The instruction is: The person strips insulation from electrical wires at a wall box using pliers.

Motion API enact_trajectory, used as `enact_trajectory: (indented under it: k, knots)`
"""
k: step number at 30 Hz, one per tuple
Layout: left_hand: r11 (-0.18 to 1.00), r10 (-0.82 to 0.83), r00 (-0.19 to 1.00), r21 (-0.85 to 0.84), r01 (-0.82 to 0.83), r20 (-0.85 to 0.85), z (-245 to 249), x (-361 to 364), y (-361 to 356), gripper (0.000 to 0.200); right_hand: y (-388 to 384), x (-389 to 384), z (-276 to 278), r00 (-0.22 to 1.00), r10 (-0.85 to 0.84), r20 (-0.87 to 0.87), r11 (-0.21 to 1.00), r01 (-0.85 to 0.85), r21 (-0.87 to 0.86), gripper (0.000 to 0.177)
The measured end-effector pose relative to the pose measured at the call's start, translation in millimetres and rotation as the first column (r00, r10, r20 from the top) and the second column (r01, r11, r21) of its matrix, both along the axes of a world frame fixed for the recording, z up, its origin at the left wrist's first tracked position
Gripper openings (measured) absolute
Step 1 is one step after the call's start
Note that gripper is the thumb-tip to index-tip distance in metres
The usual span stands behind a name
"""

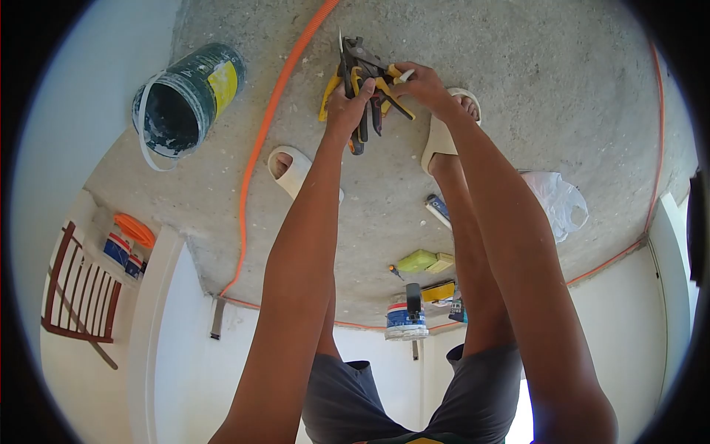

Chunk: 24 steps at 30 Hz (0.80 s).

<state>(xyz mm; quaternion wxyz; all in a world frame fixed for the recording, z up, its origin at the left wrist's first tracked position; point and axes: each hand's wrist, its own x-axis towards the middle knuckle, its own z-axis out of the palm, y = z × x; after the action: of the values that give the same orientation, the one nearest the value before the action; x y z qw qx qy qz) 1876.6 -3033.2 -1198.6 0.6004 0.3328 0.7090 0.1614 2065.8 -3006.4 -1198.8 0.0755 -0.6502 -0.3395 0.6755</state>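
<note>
A cluster of hand tools (pixel 362 55) with yellow and black handles is near the top middle, above the concrete floor. My left hand (pixel 350 107) is closed around part of the cluster, its thumb pressed on the handles. On the right side of the tools, my right hand (pixel 420 83) pinches at a yellow handle, with a small white piece (pixel 404 76) showing at its fingers. Several handles point down and outward between the two hands. The hands cover parts of the tools, so their exact number cannot be made out.
A dark green bucket (pixel 171 103) lies at the upper left beside an orange conduit (pixel 257 148). My feet wear pale slippers (pixel 441 137). A clear plastic bag (pixel 555 201), a green packet (pixel 418 260) and a blue-white tub (pixel 405 320) are on the floor. A wooden chair (pixel 83 288) stands lower left.
</note>
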Motion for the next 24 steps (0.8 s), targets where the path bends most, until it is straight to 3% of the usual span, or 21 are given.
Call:
enact_trajectory:
  k: [1, 4, 7, 10, 12, 13, 16, 19, 22, 24]
  knots:
    - [1.0, -0.005, 1.0, -0.015, 0.005, -0.015, 0.7, -1.2, -0.4, 0.053, 4.3, 6.2, -1.6, 1.0, -0.013, -0.015, 1.0, 0.012, -0.014, 0.062]
    - [1.0, 0.003, 0.999, -0.006, -0.004, -0.036, -3.3, -8.5, -3.9, 0.046, 6.0, 13.8, -8.2, 0.992, -0.104, -0.071, 0.979, 0.114, 0.17, 0.061]
    - [0.996, 0.054, 0.997, 0.078, -0.05, -0.05, -4.5, -12.4, -8.2, 0.042, 8.5, 17.4, -10.1, 0.985, 0.134, 0.113, 0.971, -0.153, 0.185, 0.055]
    - [0.995, 0.071, 0.988, 0.084, -0.059, -0.14, -1.9, -13.5, -14.8, 0.042, 8.9, 17.3, -2.3, 0.905, 0.157, 0.396, 0.94, -0.26, 0.221, 0.049]
    - [0.993, 0.074, 0.977, 0.108, -0.053, -0.201, 1.1, -14.3, -17.5, 0.043, 8.7, 13.7, 3.1, 0.693, -0.004, 0.721, 0.7, -0.513, 0.497, 0.04]
    - [0.992, 0.078, 0.973, 0.117, -0.054, -0.218, 4.9, -16.0, -18.5, 0.042, 8.8, 11.4, 5.2, 0.566, -0.146, 0.811, 0.531, -0.647, 0.547, 0.036]
    - [0.987, 0.093, 0.967, 0.151, -0.058, -0.237, 8.7, -20.4, -22.7, 0.04, 19.5, 1.9, 12.6, 0.558, 0.039, 0.829, 0.444, -0.753, 0.486, 0.024]
    - [0.983, 0.101, 0.973, 0.17, -0.065, -0.208, 4.8, -36.2, -36.0, 0.037, 25.5, -28.6, 18.1, 0.492, 0.463, 0.737, 0.594, -0.789, 0.154, 0.021]
    - [0.986, 0.118, 0.982, 0.135, -0.098, -0.151, 6.5, -44.0, -47.7, 0.035, 4.5, -56.1, 27.0, 0.47, 0.555, 0.687, 0.654, -0.756, -0.011, 0.015]
    - [0.989, 0.139, 0.983, 0.067, -0.132, -0.116, 17.4, -48.7, -52.2, 0.034, -14.3, -57.1, 13.1, 0.479, 0.539, 0.693, 0.687, -0.726, -0.033, 0.016]
